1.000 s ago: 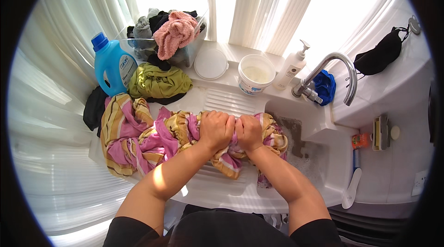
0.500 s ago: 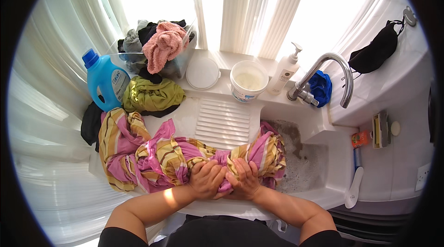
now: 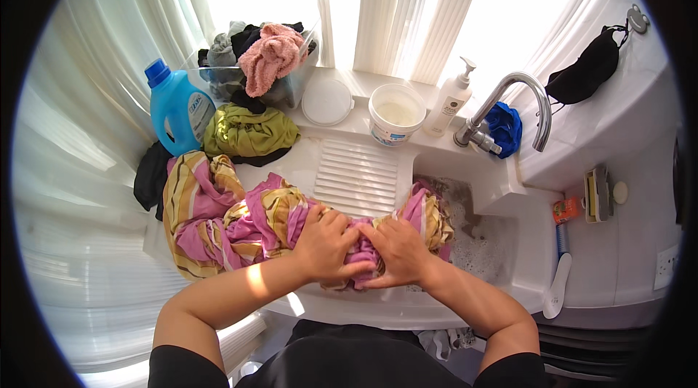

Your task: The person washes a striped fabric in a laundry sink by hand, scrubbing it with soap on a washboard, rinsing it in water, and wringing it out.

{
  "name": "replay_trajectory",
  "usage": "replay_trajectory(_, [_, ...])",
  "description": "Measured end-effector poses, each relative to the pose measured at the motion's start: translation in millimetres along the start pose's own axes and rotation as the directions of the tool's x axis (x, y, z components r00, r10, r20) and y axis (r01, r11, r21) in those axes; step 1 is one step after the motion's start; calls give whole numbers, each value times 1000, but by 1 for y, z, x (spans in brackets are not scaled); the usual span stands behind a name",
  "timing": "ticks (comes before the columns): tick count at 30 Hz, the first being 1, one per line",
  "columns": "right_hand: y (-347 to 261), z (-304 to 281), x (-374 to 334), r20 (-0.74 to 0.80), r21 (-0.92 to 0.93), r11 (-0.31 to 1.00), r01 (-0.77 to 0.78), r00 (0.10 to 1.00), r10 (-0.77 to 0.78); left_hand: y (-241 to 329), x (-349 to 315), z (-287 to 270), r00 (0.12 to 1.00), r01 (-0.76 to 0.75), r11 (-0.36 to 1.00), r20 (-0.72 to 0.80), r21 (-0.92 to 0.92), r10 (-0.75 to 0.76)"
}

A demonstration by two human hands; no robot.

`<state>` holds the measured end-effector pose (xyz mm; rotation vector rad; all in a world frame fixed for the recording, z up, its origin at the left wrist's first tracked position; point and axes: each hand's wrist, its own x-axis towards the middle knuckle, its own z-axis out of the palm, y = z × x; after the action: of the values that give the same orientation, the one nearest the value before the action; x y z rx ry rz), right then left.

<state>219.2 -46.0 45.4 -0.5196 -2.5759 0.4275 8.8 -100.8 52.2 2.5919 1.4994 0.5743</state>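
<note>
A wet pink cloth with yellow and brown stripes [image 3: 211,232] stretches in a twisted bunch across the white washboard sink. Its right end droops into the soapy water [image 3: 476,250]. My left hand [image 3: 327,244] grips the middle of the bunch from above, fingers curled over its far side. Just to the right, my right hand [image 3: 400,251] clasps the same cloth, thumb pointing toward the left one. Folds of pink show between the two hands. Behind them lies the ridged washboard [image 3: 356,177]; the fingertips are partly hidden in the fabric.
A blue detergent jug [image 3: 178,108], a green garment [image 3: 247,132] and a clear bin of clothes [image 3: 294,86] stand at the back left. Along the back ledge are a round lid [image 3: 327,102], a white tub [image 3: 396,115], a pump bottle [image 3: 448,101] and a curved faucet [image 3: 538,97]. A white-handled brush [image 3: 558,286] rests at right.
Both hands have pushed forward on the cloth, their backs now more visible and thumbs spread inward. The bunched fabric beneath them has shifted. The whole view has tilted slightly.
</note>
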Motion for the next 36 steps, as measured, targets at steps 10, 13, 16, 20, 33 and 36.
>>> replay_trajectory(10, [86,45,66,-300,45,872,-488,826,478,-88,101,65,845,395,916,-362,-74,-394])
replay_trajectory(13, [80,21,76,261,226,632,-742,671,694,-80,111,42,783,617,784,159,-74,-601])
replay_trajectory(16, [35,-1,32,288,146,833,-534,828,480,-40,73,5,812,463,882,442,-89,-382])
replay_trajectory(20, [-39,40,-53,-162,-347,924,-160,981,109,18,-39,17,938,-151,979,-292,137,185])
replay_trajectory(33, [40,18,44,-117,-2,952,-305,946,303,-71,76,24,977,204,975,-42,-85,-208])
replay_trajectory(36, [-20,8,-10,-61,-72,997,-16,998,12,-14,10,-12,981,-192,981,-26,1,192])
